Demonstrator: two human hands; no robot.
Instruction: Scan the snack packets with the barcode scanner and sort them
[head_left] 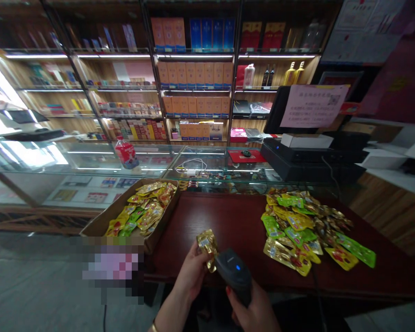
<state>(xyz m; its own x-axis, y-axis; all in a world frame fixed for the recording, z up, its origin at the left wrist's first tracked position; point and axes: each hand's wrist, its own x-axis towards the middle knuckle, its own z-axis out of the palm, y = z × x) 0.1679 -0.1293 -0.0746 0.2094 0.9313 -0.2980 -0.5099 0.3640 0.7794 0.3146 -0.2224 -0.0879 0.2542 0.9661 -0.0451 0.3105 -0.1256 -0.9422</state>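
Pinching a packet [206, 240] in left hand [192, 273], fingers wrapped round scanner [234, 273] in right hand [255, 310], super close, probably for easy scanning.

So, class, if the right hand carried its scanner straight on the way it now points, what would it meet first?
Probably the gold packet in the left hand, just beyond the nose of the scanner in the right hand. Depth is unclear, so it might pass above.

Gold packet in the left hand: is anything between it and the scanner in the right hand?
Nothing visible stands between the gold packet in the left hand and the scanner in the right hand; whether they touch is unclear.
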